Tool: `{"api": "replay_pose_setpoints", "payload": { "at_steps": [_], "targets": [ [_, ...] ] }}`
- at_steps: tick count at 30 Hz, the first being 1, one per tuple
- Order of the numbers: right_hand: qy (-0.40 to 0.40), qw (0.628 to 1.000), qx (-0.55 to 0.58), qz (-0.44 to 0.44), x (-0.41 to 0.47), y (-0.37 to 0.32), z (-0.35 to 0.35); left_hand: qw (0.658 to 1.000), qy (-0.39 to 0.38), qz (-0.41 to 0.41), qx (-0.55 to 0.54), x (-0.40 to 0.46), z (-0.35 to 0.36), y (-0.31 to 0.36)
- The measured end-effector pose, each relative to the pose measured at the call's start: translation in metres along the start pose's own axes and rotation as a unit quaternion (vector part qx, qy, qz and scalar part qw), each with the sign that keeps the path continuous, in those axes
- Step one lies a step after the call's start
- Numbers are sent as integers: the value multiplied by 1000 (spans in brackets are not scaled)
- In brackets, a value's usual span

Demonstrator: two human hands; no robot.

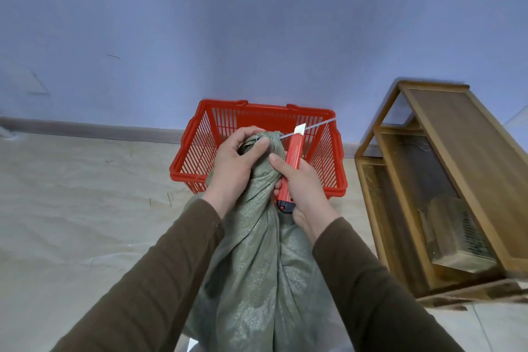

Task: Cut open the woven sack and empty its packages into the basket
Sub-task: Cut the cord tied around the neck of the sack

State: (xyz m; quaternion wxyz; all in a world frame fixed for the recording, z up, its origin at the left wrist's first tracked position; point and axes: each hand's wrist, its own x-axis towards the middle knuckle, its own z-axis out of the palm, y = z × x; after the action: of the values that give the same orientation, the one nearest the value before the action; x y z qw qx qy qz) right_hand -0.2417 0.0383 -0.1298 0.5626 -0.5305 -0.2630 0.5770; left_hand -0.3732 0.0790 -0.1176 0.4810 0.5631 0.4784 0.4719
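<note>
A green woven sack [257, 260] stands upright in front of me, its neck bunched and tied. My left hand [234, 163] grips the gathered neck near the top. My right hand [303, 186] holds a red utility knife [293, 163] with its blade out, pointing up beside the sack's top. A thin white tie string [311, 126] runs from the neck to the right, and the blade touches it. The red plastic basket [185, 157] sits on the floor just behind the sack, against the wall. No packages are visible.
A wooden cabinet [445, 180] with glass panels lies tilted on the floor to the right of the basket. The floor is covered in pale sheeting [85, 208]. A blue-grey wall [257, 23] stands close behind the basket.
</note>
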Motion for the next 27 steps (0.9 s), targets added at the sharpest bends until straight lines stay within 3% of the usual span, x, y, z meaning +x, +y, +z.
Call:
{"api": "replay_pose_setpoints", "payload": {
  "at_steps": [2, 4, 6, 8, 12, 15, 18, 22, 27],
  "targets": [
    [28, 999, 24, 5, 3, 0, -1, 990, 54, 41, 121, 2, 0, -1],
    [49, 998, 34, -6, 6, 1, -1, 978, 112, 53, 167, 1, 2, 1],
    [56, 997, 37, -25, 8, 0, 0, 989, 122, -6, 82, -1, 6, 4],
    [58, 997, 30, -38, 10, -1, -1, 995, 83, -62, -1, -1, 9, 5],
    [36, 999, 8, -28, 10, -3, -4, 983, 34, -110, -140, -1, 10, 10],
    [26, 1000, 11, -14, 11, -5, -6, 978, 8, -129, -162, -1, 5, 8],
    [21, 1000, 13, -7, 10, -6, -6, 987, 20, -112, -118, 2, 0, 2],
    [31, 999, 39, -11, 9, -3, 0, 994, 102, -30, 9, 10, -6, -8],
    [38, 998, 51, -13, 8, -5, 10, 985, 158, -45, 49, 17, -15, -21]
  ]
}}
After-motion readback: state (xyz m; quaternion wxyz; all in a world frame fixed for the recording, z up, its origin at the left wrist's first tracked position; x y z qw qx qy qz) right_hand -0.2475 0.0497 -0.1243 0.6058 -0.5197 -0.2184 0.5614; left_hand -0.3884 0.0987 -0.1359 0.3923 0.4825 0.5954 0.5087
